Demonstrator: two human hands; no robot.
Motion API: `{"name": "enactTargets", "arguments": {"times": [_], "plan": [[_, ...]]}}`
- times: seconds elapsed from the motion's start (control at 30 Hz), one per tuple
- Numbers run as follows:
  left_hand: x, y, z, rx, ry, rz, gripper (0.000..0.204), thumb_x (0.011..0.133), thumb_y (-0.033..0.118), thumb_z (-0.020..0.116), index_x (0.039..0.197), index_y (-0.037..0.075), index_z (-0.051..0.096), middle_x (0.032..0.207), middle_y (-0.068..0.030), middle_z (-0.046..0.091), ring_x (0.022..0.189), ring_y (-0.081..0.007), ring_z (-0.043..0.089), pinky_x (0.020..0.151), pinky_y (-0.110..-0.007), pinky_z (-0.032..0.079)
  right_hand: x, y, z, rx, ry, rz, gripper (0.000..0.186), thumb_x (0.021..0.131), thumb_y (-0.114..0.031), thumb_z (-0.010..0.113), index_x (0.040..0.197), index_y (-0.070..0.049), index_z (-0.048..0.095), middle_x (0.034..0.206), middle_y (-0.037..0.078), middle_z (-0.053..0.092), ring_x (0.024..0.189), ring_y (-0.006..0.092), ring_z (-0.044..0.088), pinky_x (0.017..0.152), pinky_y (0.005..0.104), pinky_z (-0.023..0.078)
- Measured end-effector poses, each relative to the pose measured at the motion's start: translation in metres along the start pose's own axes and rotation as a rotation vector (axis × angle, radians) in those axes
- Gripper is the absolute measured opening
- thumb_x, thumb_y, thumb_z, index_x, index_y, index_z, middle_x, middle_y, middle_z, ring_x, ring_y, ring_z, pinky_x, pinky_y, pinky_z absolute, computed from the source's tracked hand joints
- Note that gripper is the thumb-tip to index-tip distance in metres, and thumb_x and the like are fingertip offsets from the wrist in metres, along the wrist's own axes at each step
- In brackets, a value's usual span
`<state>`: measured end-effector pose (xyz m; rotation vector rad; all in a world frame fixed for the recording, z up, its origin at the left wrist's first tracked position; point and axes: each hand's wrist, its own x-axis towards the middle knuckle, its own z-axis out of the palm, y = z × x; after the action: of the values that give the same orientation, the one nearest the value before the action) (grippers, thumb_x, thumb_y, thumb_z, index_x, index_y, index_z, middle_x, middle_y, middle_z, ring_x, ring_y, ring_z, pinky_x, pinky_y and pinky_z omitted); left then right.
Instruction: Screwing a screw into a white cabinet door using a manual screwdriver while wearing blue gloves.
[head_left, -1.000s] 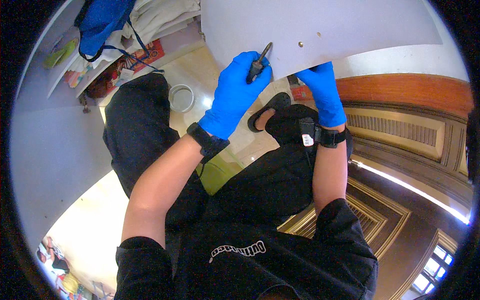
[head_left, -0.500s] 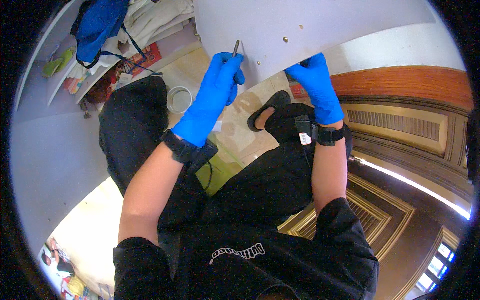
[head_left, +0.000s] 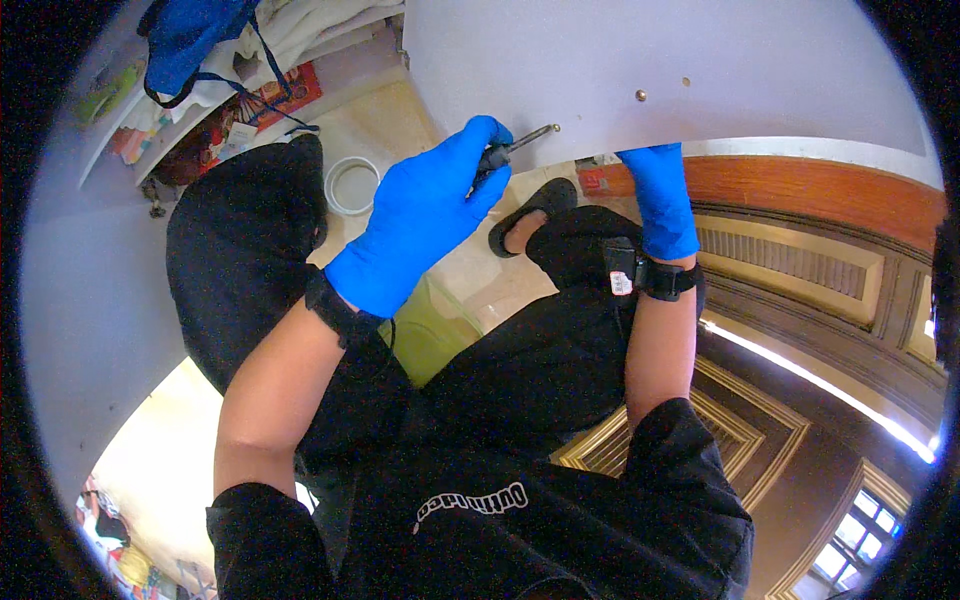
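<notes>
The work in hand is the fastening of small metal fittings into a pale grey panel (head_left: 620,70), which fills the upper middle and upper right of the frame. As I judge it, the work is somewhere in the middle: two small round metal heads already sit in the panel, one (head_left: 641,96) near its centre and one (head_left: 686,81) a little to the upper right of it, and a third fitting (head_left: 555,128) near the lower edge of the panel is the one being worked on now. Whether this one is fully in, I cannot tell, and I cannot see if more places wait beyond the frame

The left hand (head_left: 425,215), in a blue glove, is in the centre of the frame. It is clenched around the dark handle of a screwdriver (head_left: 512,148), with the fingers wrapped close; the thin metal shaft points to the upper right and its tip meets the panel at the third fitting

The right hand (head_left: 660,195), also in a blue glove, is right of centre. It reaches up to the lower edge of the panel, and its fingers go behind that edge, so it seems to steady the panel, but how far it is closed I cannot tell

Below the panel, left of centre, a white ring (head_left: 352,186) lies on the pale floor (head_left: 400,115)
</notes>
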<state>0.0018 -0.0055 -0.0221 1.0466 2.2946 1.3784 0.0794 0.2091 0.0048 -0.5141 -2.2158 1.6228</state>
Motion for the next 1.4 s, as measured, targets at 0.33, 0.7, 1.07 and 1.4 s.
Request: {"name": "enactTargets", "arguments": {"times": [0.33, 0.7, 1.07, 1.4], "plan": [[0.001, 0.009, -0.013, 0.314, 0.084, 0.204, 0.026, 0.077, 0.019, 0.058, 0.103, 0.017, 0.054, 0.081, -0.0045, 0.056, 0.061, -0.0236, 0.057, 0.049, -0.029, 0.045, 0.003, 0.008, -0.009, -0.134, -0.035, 0.033, 0.035, 0.068, -0.008, 0.066, 0.100, -0.001, 0.055, 0.092, 0.007, 0.058, 0.083, 0.0154, 0.054, 0.072, 0.0287, 0.044], [0.005, 0.008, -0.010, 0.616, 0.152, 0.349, 0.024, 0.077, 0.022, 0.056, 0.100, 0.016, 0.054, 0.075, -0.0011, 0.049, 0.064, -0.0156, 0.054, 0.046, -0.028, 0.044, 0.003, 0.002, -0.006, -0.115, -0.053, 0.012, 0.033, 0.067, -0.011, 0.067, 0.097, -0.001, 0.057, 0.089, 0.007, 0.060, 0.084, 0.0148, 0.055, 0.073, 0.0300, 0.044], [0.008, 0.003, -0.011, 0.495, 0.179, 0.276, 0.029, 0.075, 0.027, 0.060, 0.100, 0.015, 0.056, 0.078, -0.0055, 0.055, 0.066, -0.0228, 0.056, 0.049, -0.030, 0.045, 0.004, 0.001, -0.004, -0.078, -0.026, 0.006, 0.029, 0.067, -0.012, 0.066, 0.093, -0.001, 0.059, 0.087, 0.007, 0.062, 0.079, 0.0140, 0.057, 0.071, 0.0286, 0.046], [0.006, 0.006, -0.002, 0.527, 0.182, 0.253, 0.027, 0.074, 0.027, 0.062, 0.098, 0.016, 0.057, 0.079, -0.0037, 0.056, 0.065, -0.0208, 0.058, 0.048, -0.030, 0.045, 0.002, -0.006, -0.001, -0.034, -0.014, 0.029, 0.031, 0.068, -0.013, 0.067, 0.095, 0.000, 0.059, 0.091, 0.007, 0.062, 0.084, 0.0128, 0.055, 0.075, 0.0267, 0.043]]}}
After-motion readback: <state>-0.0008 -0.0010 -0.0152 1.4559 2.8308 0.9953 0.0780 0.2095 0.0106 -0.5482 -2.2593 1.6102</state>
